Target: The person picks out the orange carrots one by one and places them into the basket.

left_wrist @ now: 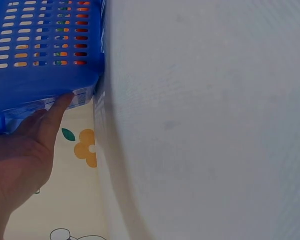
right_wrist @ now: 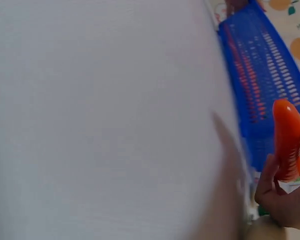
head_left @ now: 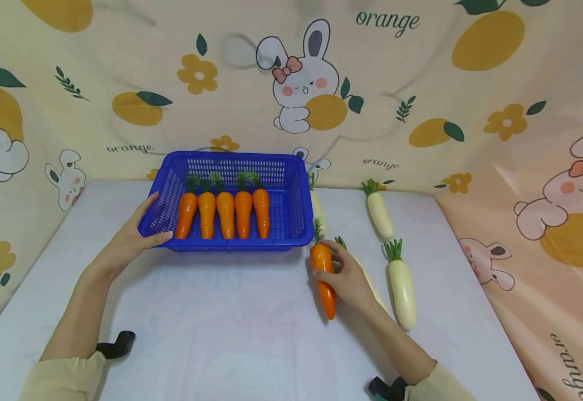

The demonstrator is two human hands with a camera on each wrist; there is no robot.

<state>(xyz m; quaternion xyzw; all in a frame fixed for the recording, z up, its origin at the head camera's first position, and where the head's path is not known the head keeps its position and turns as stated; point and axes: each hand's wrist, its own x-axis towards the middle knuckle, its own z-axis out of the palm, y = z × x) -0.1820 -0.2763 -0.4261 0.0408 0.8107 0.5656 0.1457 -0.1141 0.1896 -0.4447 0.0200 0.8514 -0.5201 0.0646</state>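
A blue plastic basket [head_left: 241,245] stands at the back of the white table, tilted toward me in the head view. Several orange carrots [head_left: 225,214] with green tops lie side by side in it, from its left to past its middle. My left hand [head_left: 127,240] grips the basket's front left corner, thumb at the front rim and fingers along the side. Just off the front right corner, my right hand [head_left: 348,278] holds another carrot [head_left: 328,301] between thumb and fingers, its tip pointing toward me. In the right wrist view this carrot [right_wrist: 288,135] overlaps the basket.
White radishes with green leaves lie to the right: one radish [head_left: 380,217] at the back, another radish [head_left: 402,292] nearer. A third radish [head_left: 373,287] is partly hidden by my right hand, and one more [head_left: 317,209] lies beside the basket. Printed cloth [head_left: 241,117] hangs behind the table.
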